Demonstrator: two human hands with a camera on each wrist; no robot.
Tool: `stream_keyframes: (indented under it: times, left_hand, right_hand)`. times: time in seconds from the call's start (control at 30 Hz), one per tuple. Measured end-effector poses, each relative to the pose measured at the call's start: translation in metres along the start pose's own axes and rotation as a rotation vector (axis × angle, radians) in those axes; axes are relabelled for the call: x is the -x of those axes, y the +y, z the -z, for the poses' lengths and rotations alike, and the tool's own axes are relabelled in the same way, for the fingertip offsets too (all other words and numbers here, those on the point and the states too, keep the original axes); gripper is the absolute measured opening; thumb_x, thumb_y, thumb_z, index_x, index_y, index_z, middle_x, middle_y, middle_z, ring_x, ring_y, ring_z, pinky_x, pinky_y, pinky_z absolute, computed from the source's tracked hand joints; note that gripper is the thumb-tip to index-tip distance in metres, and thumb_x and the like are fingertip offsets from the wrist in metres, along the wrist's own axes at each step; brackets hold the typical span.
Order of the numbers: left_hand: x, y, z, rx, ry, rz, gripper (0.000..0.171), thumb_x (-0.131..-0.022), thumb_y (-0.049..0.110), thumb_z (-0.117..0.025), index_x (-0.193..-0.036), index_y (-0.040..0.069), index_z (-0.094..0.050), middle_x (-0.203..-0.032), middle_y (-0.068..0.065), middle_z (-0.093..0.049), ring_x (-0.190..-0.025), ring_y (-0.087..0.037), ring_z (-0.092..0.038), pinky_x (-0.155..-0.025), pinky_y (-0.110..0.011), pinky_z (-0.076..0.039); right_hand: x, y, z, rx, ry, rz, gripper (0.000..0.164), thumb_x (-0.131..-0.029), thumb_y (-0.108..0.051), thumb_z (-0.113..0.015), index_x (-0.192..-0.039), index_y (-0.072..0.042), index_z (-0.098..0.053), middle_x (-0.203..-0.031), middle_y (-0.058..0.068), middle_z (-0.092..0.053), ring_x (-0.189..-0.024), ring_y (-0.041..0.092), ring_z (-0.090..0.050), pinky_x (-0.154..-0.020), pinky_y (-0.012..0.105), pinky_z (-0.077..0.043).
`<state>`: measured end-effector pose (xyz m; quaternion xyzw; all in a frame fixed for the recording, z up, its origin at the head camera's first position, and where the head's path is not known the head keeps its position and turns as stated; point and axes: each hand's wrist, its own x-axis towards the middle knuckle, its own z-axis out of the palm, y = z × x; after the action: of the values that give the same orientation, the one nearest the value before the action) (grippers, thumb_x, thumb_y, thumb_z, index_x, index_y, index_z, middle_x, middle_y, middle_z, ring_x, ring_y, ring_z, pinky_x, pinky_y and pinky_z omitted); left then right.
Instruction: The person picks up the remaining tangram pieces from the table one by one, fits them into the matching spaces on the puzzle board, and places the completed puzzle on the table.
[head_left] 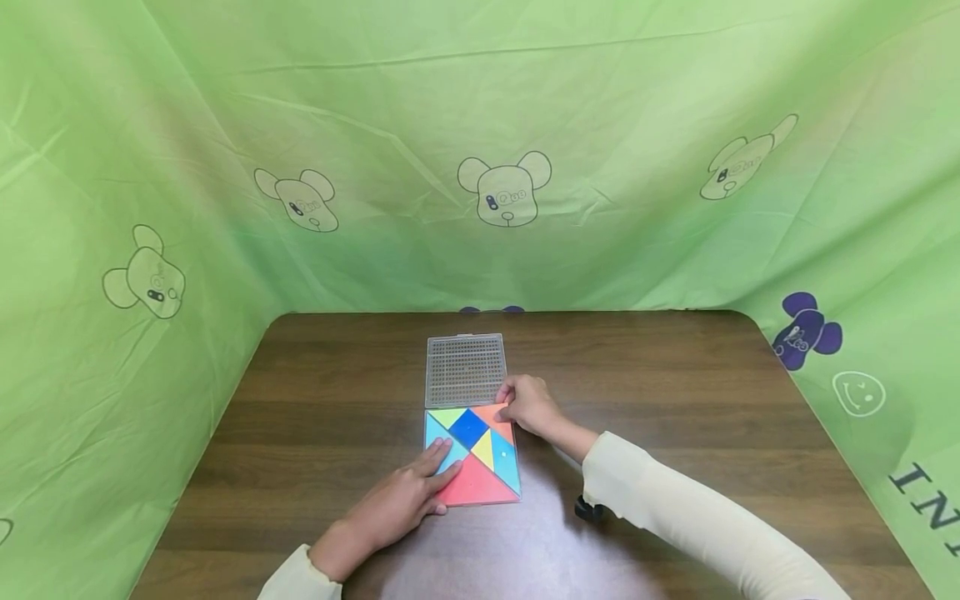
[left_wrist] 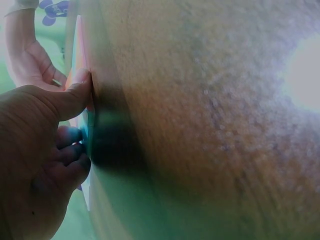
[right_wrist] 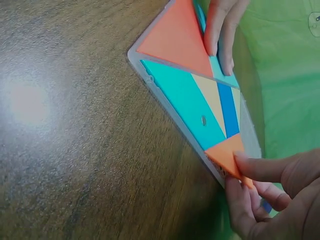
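Note:
A square tangram in a shallow clear case [right_wrist: 175,122] lies on the table. My right hand [head_left: 531,408] is at its far right corner, pinching an orange triangle [right_wrist: 226,151] between thumb and fingers; the piece tilts up slightly from the case. My left hand [head_left: 405,492] rests on the near left part, fingers extended over a light blue triangle [head_left: 455,455] and thumb by the near edge. Beside these lie a large red triangle [head_left: 476,485], a dark blue square [head_left: 468,428], a yellow triangle [head_left: 483,451], a blue parallelogram [head_left: 506,467] and a yellow-green triangle [head_left: 447,416].
The case's clear lid [head_left: 467,371], with a fine grid pattern, lies flat behind the tangram. A small black object [head_left: 588,510] is under the right forearm. Green printed cloth [head_left: 622,258] surrounds the brown wooden table [head_left: 660,392] at the back and sides.

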<state>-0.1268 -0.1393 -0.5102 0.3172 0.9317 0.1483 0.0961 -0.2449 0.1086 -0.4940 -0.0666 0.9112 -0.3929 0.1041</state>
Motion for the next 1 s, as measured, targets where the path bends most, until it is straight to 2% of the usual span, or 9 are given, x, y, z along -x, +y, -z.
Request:
stream_keyframes:
  times: [0.27, 0.4, 0.6, 0.77, 0.9, 1.0]
  left_hand:
    - [0.000, 0.001, 0.000, 0.006, 0.000, -0.001, 0.064, -0.097, 0.036, -0.069, -0.154, 0.017, -0.048, -0.167, -0.014, -0.034, -0.154, -0.032, -0.035, -0.111, -0.050, -0.049]
    - [0.000, 0.001, 0.000, 0.003, -0.001, -0.003, 0.064, -0.097, 0.036, -0.069, -0.154, 0.017, -0.048, -0.167, -0.014, -0.034, -0.154, -0.032, -0.035, -0.111, -0.049, -0.048]
    - [0.000, 0.001, 0.001, 0.008, -0.003, -0.004, 0.064, -0.096, 0.035, -0.070, -0.154, 0.017, -0.048, -0.166, -0.014, -0.035, -0.153, -0.032, -0.036, -0.110, -0.050, -0.049]
    - [0.000, 0.001, 0.002, 0.007, -0.001, -0.005, 0.065, -0.096, 0.035, -0.071, -0.154, 0.018, -0.048, -0.166, -0.014, -0.035, -0.153, -0.032, -0.037, -0.109, -0.051, -0.049]
    - [0.000, 0.000, 0.002, 0.011, -0.005, -0.002, 0.064, -0.096, 0.035, -0.070, -0.154, 0.018, -0.048, -0.166, -0.013, -0.035, -0.153, -0.032, -0.036, -0.109, -0.051, -0.049]
    - [0.001, -0.001, 0.002, 0.021, -0.015, 0.007, 0.063, -0.097, 0.037, -0.069, -0.154, 0.019, -0.048, -0.167, -0.012, -0.034, -0.154, -0.031, -0.035, -0.111, -0.050, -0.048]
  right_hand:
    - [0.001, 0.001, -0.001, -0.027, 0.022, -0.068, 0.020, -0.071, -0.002, -0.090, -0.079, -0.006, -0.072, -0.071, 0.001, -0.062, -0.070, 0.013, -0.055, -0.065, 0.023, -0.045]
    - [0.002, 0.001, -0.001, -0.026, 0.044, -0.063, 0.018, -0.072, -0.003, -0.090, -0.078, -0.007, -0.074, -0.070, 0.001, -0.062, -0.070, 0.013, -0.056, -0.065, 0.022, -0.045]
    - [0.006, 0.004, -0.004, 0.010, 0.112, 0.043, 0.015, -0.073, -0.002, -0.090, -0.078, -0.006, -0.077, -0.070, 0.002, -0.068, -0.068, 0.012, -0.058, -0.063, 0.024, -0.050]
    - [0.010, 0.008, -0.009, 0.072, 0.180, 0.152, 0.010, -0.075, -0.002, -0.089, -0.078, -0.006, -0.080, -0.075, 0.004, -0.074, -0.072, 0.014, -0.066, -0.065, 0.029, -0.056]
    - [0.013, 0.013, -0.013, 0.130, 0.242, 0.258, 0.007, -0.077, -0.003, -0.088, -0.078, -0.006, -0.082, -0.076, 0.005, -0.073, -0.077, 0.019, -0.069, -0.071, 0.034, -0.059]
    - [0.014, 0.016, -0.015, 0.158, 0.274, 0.319, 0.005, -0.078, -0.003, -0.087, -0.078, -0.005, -0.083, -0.074, 0.003, -0.071, -0.076, 0.019, -0.070, -0.070, 0.034, -0.059]
